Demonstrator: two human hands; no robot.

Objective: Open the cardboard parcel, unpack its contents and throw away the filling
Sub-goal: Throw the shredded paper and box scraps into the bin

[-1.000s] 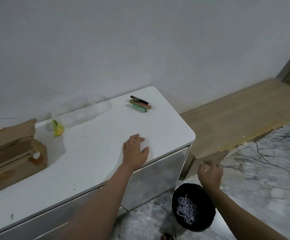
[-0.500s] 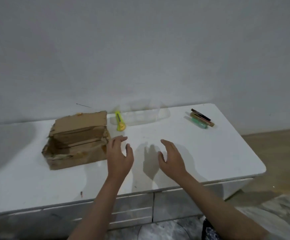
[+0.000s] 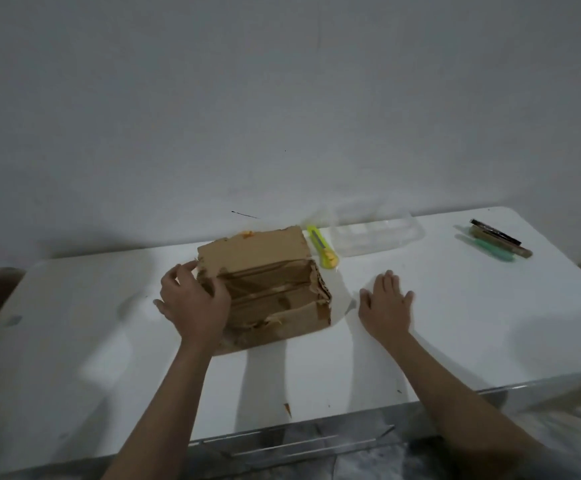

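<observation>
Looking at the white worktop [image 3: 109,341] first, since it takes up most of the view: the box [image 3: 264,289] sits around the middle, cut open with torn flaps, and its inside looks bare as far as I can tell, though the near wall hides part of the floor of it. So I'd say the opening is done and the unpacking seems mostly done too. No filling shows anywhere on the worktop, and no bin shows either, so I can't say where it went.

At about 1 o'clock from the box there's a clear tray [image 3: 375,237], see-through and too faint to say what, if anything, is in it. Way off at 2 o'clock lies a little bundle of pens [image 3: 496,242], probably the contents.

Left hand [image 3: 192,303] is spread over the box's left wall at 9 o'clock, fingers curled on the rim, gripping it loosely. Right hand [image 3: 386,306] is flat and wide on the worktop at 3 o'clock, just beside the box, holding nothing.

Smallest: a yellow cutter [image 3: 322,249] touching the box's far right corner.
</observation>
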